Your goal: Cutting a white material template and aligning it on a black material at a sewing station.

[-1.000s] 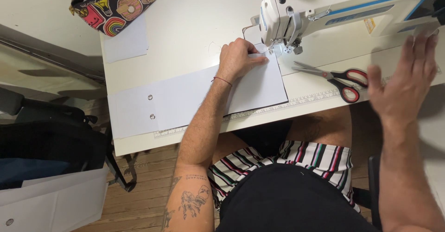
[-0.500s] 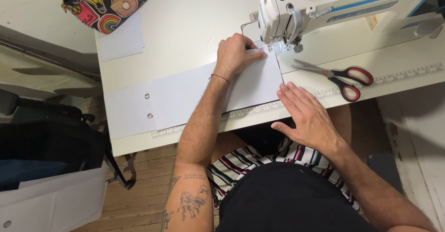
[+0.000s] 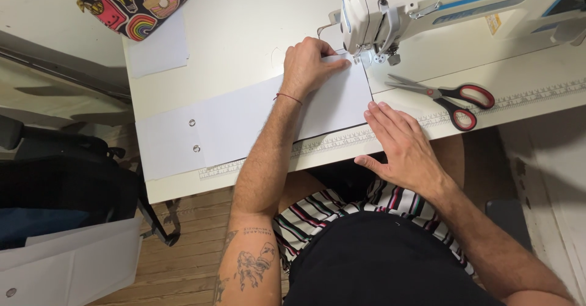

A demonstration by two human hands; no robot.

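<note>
The left hand (image 3: 308, 68) lies flat on a long white sheet (image 3: 244, 126), fingers (image 3: 332, 65) together and stretched toward the needle of the sewing machine (image 3: 390, 13), pinning the sheet's far right corner under the presser foot. The right hand (image 3: 400, 144) rests palm down at the counter's near edge (image 3: 183, 187), fingers spread wide, fingertips just touching the sheet's right end; it grips nothing.

The sheet runs along the near edge of the counter, from near its left end to the machine, where its right end sits at the needle. Two small metal snaps (image 3: 194, 135) show near its left end.

As far as can be judged, the sheet is lined up at the needle and held ready; no stitch line is visible on it, so the sewing looks not yet done.

Scissors (image 3: 448, 95) with red-and-black handles lie right of the sheet, close to the printed ruler strip on the near edge. A colourful pouch (image 3: 143, 0) sits at the far left corner, on a smaller white sheet (image 3: 162, 52).
</note>
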